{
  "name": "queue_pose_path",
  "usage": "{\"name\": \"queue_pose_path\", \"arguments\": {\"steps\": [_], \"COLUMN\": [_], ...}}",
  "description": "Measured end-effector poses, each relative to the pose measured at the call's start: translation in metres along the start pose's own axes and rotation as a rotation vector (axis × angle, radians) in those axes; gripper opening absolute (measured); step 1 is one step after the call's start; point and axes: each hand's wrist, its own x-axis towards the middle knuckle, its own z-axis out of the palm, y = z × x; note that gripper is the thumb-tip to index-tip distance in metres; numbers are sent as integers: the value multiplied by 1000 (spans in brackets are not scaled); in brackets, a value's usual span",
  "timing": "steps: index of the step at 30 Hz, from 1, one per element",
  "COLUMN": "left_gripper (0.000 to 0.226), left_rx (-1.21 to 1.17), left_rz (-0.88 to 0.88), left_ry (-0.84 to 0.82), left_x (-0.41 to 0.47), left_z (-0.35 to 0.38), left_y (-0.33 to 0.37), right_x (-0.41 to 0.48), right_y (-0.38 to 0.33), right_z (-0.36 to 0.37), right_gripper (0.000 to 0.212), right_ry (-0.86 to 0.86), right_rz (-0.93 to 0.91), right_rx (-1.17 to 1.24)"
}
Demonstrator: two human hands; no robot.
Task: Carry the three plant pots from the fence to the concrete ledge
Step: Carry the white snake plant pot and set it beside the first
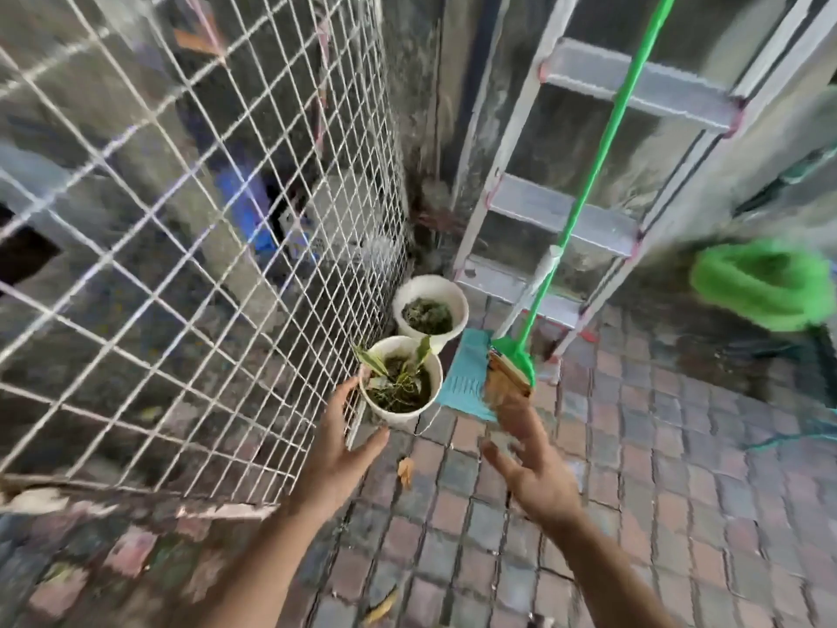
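Left hand (337, 451): grip open, fingers spread, fingertips near rim of near pot, holding nothing.
Right hand (525, 455): grip open, empty, right of that pot.
Near pot (401, 378): white, leafy plant, on brick paving beside wire fence (181, 219).
Far pot (430, 310): white, just behind it, by the ladder (566, 219).
Third pot: not visible.

I see a brick-paved floor (656, 446), damp-looking in flat daylight. Stained concrete wall (407, 61) behind. An aluminium ladder (566, 219) leans in the corner, a green broom (589, 183) against it. Green hose (765, 283) coiled right.
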Motion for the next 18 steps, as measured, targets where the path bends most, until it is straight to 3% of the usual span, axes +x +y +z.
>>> {"name": "queue_pose_path", "arguments": {"steps": [6, 10, 13, 18], "left_gripper": [143, 124, 117, 127], "left_rx": [-144, -66, 56, -8], "left_rz": [-92, 47, 161, 401], "left_ry": [104, 94, 200, 319], "left_x": [77, 139, 180, 226], "left_z": [94, 126, 131, 133], "left_y": [-168, -293, -371, -457], "right_x": [108, 168, 211, 272], "right_y": [145, 256, 336, 433], "right_z": [5, 42, 78, 130], "right_gripper": [71, 91, 99, 108], "right_ry": [-65, -97, -102, -111], "right_rz": [2, -45, -112, -241], "right_rx": [118, 146, 166, 176]}}
